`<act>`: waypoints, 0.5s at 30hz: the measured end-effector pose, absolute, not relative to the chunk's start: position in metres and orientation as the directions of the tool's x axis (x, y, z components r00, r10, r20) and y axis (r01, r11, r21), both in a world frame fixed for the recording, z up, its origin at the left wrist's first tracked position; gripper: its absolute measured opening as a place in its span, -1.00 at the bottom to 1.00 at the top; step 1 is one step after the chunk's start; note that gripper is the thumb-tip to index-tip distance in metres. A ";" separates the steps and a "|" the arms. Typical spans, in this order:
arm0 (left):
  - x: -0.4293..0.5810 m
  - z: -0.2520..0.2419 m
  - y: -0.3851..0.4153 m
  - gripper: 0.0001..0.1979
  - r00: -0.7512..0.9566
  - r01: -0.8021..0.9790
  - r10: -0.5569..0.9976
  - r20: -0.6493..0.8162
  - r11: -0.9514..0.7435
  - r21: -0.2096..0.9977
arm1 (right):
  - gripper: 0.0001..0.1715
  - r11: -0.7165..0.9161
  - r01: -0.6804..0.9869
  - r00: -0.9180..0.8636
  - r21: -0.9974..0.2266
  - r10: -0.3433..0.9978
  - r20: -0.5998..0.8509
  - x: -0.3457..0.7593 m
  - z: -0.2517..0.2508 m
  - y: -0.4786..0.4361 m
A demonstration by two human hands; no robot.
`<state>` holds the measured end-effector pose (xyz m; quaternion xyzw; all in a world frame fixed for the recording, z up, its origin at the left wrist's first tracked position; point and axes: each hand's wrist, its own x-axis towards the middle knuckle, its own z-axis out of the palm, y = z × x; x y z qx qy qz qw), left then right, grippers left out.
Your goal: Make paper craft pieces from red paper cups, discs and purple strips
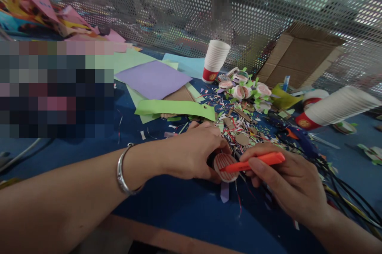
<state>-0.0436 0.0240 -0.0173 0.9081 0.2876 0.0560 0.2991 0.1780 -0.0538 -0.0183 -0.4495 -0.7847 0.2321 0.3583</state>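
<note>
My left hand (193, 150) pinches a small round cardboard disc (224, 166) striped red and white, holding it just above the blue table (179, 206). A silver bracelet (123, 170) sits on that wrist. My right hand (286, 182) grips an orange pen-like tool (256, 161), fingers wrapped round it, and the tool's tip rests across the disc. Both hands meet at the centre of the view, at the near edge of a heap of paper scraps (241, 127).
Green (176, 107) and purple (153, 79) paper sheets lie behind my left hand. A paper cup stack (215, 60) stands upright, another (337, 107) lies on its side at right. Finished round paper pieces (243, 87), cardboard (301, 59), black cables (349, 190) and a perforated metal screen (238, 7) surround them.
</note>
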 end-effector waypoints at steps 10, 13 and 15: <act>-0.044 -0.016 0.025 -0.61 0.846 0.462 0.531 -0.042 -0.692 0.555 | -0.84 0.526 0.620 -0.351 -0.582 0.850 0.394 0.175 -0.021 -0.055; -0.044 -0.017 0.025 -0.60 0.848 0.453 0.529 -0.034 -0.690 0.564 | -0.83 0.549 0.631 -0.378 -0.548 0.834 0.402 0.174 -0.019 -0.055; -0.044 -0.018 0.026 -0.60 0.849 0.448 0.528 -0.027 -0.691 0.567 | -0.82 0.553 0.633 -0.381 -0.541 0.831 0.405 0.174 -0.018 -0.055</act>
